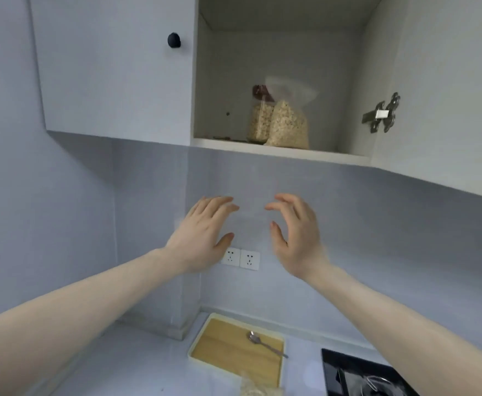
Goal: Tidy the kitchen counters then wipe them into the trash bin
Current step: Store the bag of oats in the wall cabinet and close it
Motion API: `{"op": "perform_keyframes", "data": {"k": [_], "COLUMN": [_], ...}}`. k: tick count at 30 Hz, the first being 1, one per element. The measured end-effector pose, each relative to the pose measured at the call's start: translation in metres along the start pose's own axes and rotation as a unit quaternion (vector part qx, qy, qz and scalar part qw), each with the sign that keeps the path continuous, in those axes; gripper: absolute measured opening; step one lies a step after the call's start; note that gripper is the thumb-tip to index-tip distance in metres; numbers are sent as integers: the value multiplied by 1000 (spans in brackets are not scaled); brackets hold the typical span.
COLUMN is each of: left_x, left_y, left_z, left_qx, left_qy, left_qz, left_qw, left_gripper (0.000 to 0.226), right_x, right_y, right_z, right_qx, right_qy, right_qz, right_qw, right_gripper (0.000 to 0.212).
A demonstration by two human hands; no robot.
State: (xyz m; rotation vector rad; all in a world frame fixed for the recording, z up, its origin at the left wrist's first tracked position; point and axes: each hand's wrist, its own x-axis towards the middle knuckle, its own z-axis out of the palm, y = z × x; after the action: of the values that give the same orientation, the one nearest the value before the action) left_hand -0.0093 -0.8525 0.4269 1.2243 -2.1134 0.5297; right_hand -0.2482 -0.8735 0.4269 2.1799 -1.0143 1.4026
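I've got both hands up in front of the wall, below the open cabinet [280,81]: left hand [202,232] w/ fingers spread nearly straight, right hand [297,235] loosely curved, both holding nothing. Bag of oats [288,127] sits on the cabinet shelf, touching a jar [260,121] on its left. Down on the surface [148,364], a tray [234,350] w/ a spoon [262,342] on it; another bag [258,388] just near of the tray.

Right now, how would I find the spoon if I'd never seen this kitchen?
Start at the open cupboard and drop to the counter below it. A white-rimmed wooden tray lies there, left of the black hob. The spoon is the only metal thing on that tray.
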Motion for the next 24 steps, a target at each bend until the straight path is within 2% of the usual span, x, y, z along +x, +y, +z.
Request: {"op": "perform_keyframes", "data": {"k": [5, 10, 13, 17, 21, 24], "left_x": [-85, -163, -204, -248, -283, -306], "left_y": [25, 48, 59, 66, 78, 83], "left_z": [55, 106, 136, 179, 216, 239], "left_qx": [-58, -116, -129, -156, -182, -180], "left_qy": [-126, -237, -316, -403, -441, -452], "left_qz": [-25, -84, -133, -224, -318, -346], "left_qw": [990, 961, 931, 874, 819, 802], "left_gripper": [50, 50, 53, 63, 79, 92], "right_x": [-105, -204, -262, -327, -385, -412], "right_y": [1, 12, 22, 36, 46, 52], "right_z": [26, 47, 60, 79, 100, 117], "right_qx": [52, 54, 56, 61, 52, 40], "right_qy": [-158, -289, -359, -429, -479, -516], "right_qz": [89, 198, 277, 401, 485, 500], "right_qw": [982, 935, 890, 807, 730, 695], "right_gripper": [35, 40, 45, 48, 51, 57]}}
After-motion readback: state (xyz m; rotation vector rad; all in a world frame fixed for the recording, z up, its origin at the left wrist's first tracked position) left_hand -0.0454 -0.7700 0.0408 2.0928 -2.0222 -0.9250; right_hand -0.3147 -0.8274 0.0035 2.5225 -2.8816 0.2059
